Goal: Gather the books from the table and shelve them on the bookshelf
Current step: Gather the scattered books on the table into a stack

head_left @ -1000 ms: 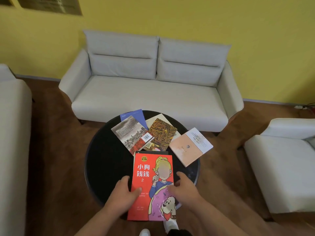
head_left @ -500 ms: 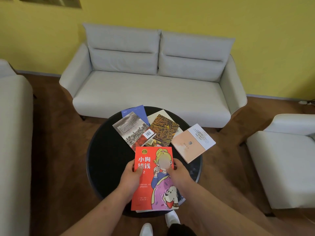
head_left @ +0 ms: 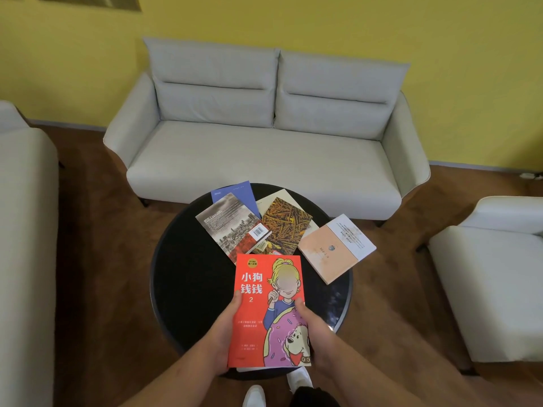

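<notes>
Both hands hold the red book [head_left: 269, 312]. The left hand [head_left: 224, 330] grips its left side and the right hand [head_left: 318, 333] grips its right side. Each thumb lies on top of the cover, and the other fingers are tucked under, out of sight. The book looks lifted a little over the round black table [head_left: 188, 277], at the edge nearest the person. Its long side points away from the person, toward the sofa [head_left: 264, 148]. A thin white edge peeks out under it (maybe one more book, I cannot tell).

The other books lie just past the far end of the red book, so the hands would have to reach forward. The grey book [head_left: 230, 227] and the blue book [head_left: 238, 192] lie a bit to the left, nearer the left hand. The peach book [head_left: 335, 249] lies to the right, nearer the right hand, and it sticks out over the table edge.

There is one red book in the hands. There are five books on the table: one blue, one grey, one brown book [head_left: 285, 226], one pale book [head_left: 280, 195] under the brown one, and one peach. No bookshelf is in view.
</notes>
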A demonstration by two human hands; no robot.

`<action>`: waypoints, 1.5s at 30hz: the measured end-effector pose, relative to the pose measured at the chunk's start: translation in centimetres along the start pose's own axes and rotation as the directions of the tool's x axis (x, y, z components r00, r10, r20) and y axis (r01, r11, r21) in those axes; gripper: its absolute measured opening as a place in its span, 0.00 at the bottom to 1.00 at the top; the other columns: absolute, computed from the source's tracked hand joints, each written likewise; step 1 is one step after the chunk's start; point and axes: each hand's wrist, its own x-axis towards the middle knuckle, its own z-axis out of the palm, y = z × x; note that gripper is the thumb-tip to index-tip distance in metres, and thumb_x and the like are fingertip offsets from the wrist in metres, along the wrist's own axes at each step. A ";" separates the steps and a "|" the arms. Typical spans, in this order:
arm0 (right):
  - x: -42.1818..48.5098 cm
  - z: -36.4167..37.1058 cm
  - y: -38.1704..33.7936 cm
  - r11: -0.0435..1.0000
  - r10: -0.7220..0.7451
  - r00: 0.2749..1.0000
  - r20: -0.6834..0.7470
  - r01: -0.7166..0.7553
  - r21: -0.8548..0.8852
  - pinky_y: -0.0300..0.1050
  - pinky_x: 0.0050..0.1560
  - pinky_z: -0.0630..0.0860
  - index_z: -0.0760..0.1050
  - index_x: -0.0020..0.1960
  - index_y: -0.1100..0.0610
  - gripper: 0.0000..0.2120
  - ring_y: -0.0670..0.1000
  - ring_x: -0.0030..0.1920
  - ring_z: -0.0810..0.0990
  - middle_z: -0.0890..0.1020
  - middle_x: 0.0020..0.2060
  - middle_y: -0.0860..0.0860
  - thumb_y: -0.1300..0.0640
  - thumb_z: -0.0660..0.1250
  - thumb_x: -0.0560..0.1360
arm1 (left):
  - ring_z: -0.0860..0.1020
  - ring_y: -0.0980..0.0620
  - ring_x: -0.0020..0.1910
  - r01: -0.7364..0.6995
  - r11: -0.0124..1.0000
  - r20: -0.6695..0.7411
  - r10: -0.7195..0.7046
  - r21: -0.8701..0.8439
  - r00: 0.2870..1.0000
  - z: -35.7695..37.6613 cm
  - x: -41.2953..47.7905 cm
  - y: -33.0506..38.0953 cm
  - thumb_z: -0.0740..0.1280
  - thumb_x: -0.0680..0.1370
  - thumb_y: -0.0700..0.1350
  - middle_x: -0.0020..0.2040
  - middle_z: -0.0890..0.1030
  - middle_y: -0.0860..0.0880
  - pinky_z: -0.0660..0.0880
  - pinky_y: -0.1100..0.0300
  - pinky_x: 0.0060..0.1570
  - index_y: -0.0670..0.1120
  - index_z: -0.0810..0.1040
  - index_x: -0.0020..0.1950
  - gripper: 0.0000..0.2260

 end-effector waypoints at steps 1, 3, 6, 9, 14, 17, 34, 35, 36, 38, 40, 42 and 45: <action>-0.1 0.0 0.0 0.999 -0.008 1.000 0.008 0.008 0.036 0.65 0.67 0.77 0.78 0.66 0.55 0.28 0.61 0.57 0.86 0.87 0.57 0.58 0.35 0.64 0.78 | 0.86 0.38 0.45 0.000 1.000 0.001 0.000 -0.002 1.000 0.0 0.2 -0.1 0.62 0.73 0.69 0.49 0.87 0.39 0.83 0.47 0.34 0.46 0.83 0.55 0.29; -0.3 0.3 -0.2 0.997 -0.015 1.000 0.013 0.014 0.074 0.65 0.66 0.77 0.79 0.66 0.56 0.27 0.62 0.57 0.86 0.87 0.57 0.59 0.37 0.64 0.79 | 0.86 0.38 0.46 -0.005 1.000 -0.010 0.005 0.024 1.000 -0.3 0.6 -0.1 0.63 0.73 0.69 0.49 0.87 0.39 0.83 0.47 0.35 0.47 0.83 0.56 0.28; -0.3 0.2 -0.2 1.000 -0.005 1.000 0.029 0.004 0.024 0.64 0.67 0.77 0.78 0.67 0.55 0.26 0.62 0.58 0.86 0.87 0.57 0.58 0.38 0.64 0.79 | 0.86 0.38 0.48 0.002 0.996 -0.017 -0.001 0.087 1.000 -1.1 0.8 0.0 0.67 0.70 0.68 0.50 0.87 0.40 0.83 0.46 0.40 0.47 0.82 0.58 0.28; -0.3 -0.4 -1.2 0.977 -0.060 0.996 -0.069 0.045 -0.207 0.61 0.65 0.78 0.72 0.71 0.55 0.26 0.59 0.58 0.85 0.87 0.57 0.57 0.41 0.67 0.80 | 0.86 0.40 0.49 -0.051 0.980 -0.023 0.056 0.195 0.998 -0.9 1.0 0.8 0.70 0.72 0.64 0.51 0.87 0.41 0.82 0.46 0.45 0.48 0.79 0.62 0.26; 0.2 -0.9 -4.6 0.889 -0.283 0.958 -0.040 0.246 -0.385 0.55 0.62 0.81 0.59 0.80 0.54 0.34 0.56 0.60 0.85 0.77 0.70 0.58 0.47 0.69 0.80 | 0.87 0.46 0.45 -0.354 0.858 -0.037 0.395 0.373 0.918 0.4 1.6 3.5 0.69 0.78 0.54 0.49 0.88 0.48 0.82 0.48 0.46 0.56 0.72 0.65 0.17; 0.6 -0.6 -5.0 0.886 -0.272 0.962 0.013 0.255 -0.387 0.44 0.47 0.84 0.66 0.75 0.51 0.25 0.50 0.51 0.88 0.85 0.59 0.52 0.48 0.68 0.81 | 0.87 0.49 0.44 -0.388 0.799 -0.047 0.458 0.458 0.888 0.6 1.8 3.5 0.69 0.79 0.54 0.51 0.86 0.49 0.83 0.50 0.43 0.59 0.69 0.65 0.16; 12.4 -1.8 -16.5 0.991 -0.055 0.969 -0.239 0.024 -0.130 0.53 0.60 0.77 0.66 0.75 0.57 0.29 0.59 0.67 0.75 0.74 0.70 0.59 0.50 0.71 0.78 | 0.75 0.42 0.66 -0.202 0.979 -0.368 0.199 0.032 0.908 -2.3 12.6 13.8 0.61 0.83 0.49 0.70 0.75 0.40 0.71 0.48 0.62 0.41 0.69 0.74 0.21; 12.8 -1.5 -16.5 0.996 -0.043 0.972 -0.231 0.023 -0.088 0.54 0.63 0.76 0.66 0.75 0.57 0.29 0.60 0.69 0.74 0.73 0.71 0.59 0.50 0.71 0.79 | 0.77 0.43 0.60 -0.206 0.979 -0.346 0.195 0.005 0.918 -2.2 13.0 14.1 0.61 0.83 0.48 0.65 0.78 0.40 0.73 0.47 0.60 0.41 0.71 0.72 0.19; 13.1 -1.1 -16.4 0.998 -0.040 0.972 -0.233 0.028 -0.056 0.54 0.65 0.75 0.66 0.75 0.58 0.28 0.60 0.69 0.74 0.74 0.70 0.59 0.51 0.70 0.79 | 0.80 0.43 0.54 -0.212 0.977 -0.340 0.193 -0.021 0.921 -2.1 13.3 14.3 0.61 0.83 0.48 0.60 0.80 0.40 0.75 0.47 0.57 0.42 0.73 0.70 0.17; 13.7 -0.4 -16.5 0.999 -0.036 0.966 -0.255 0.037 -0.002 0.54 0.66 0.74 0.69 0.72 0.59 0.25 0.60 0.64 0.76 0.77 0.64 0.59 0.53 0.71 0.79 | 0.81 0.43 0.46 -0.211 0.975 -0.357 0.173 -0.071 0.918 -1.9 13.4 14.7 0.64 0.82 0.48 0.52 0.82 0.41 0.78 0.47 0.48 0.44 0.75 0.65 0.14; 14.1 0.1 -16.4 0.997 -0.003 0.965 -0.263 0.025 0.080 0.53 0.64 0.77 0.71 0.65 0.62 0.21 0.59 0.59 0.81 0.81 0.59 0.59 0.54 0.72 0.78 | 0.82 0.44 0.44 -0.207 0.973 -0.359 0.156 -0.106 0.920 -1.7 13.4 15.1 0.67 0.81 0.48 0.52 0.82 0.42 0.78 0.48 0.41 0.47 0.76 0.61 0.11; 14.2 0.5 -16.3 0.988 0.014 0.970 -0.241 0.023 0.152 0.58 0.60 0.82 0.75 0.59 0.64 0.15 0.61 0.53 0.86 0.85 0.54 0.60 0.56 0.73 0.78 | 0.82 0.47 0.45 -0.233 0.964 -0.347 0.177 -0.127 0.921 -1.6 13.4 15.6 0.67 0.81 0.46 0.54 0.83 0.43 0.78 0.48 0.40 0.48 0.76 0.58 0.07; 14.1 1.1 -16.8 0.982 -0.049 0.970 -0.238 0.091 0.168 0.58 0.47 0.85 0.76 0.56 0.61 0.07 0.62 0.46 0.88 0.87 0.49 0.60 0.60 0.70 0.80 | 0.84 0.48 0.47 -0.331 0.927 -0.344 0.257 -0.178 0.903 -1.1 13.0 16.7 0.63 0.83 0.44 0.54 0.84 0.45 0.80 0.49 0.36 0.48 0.75 0.59 0.06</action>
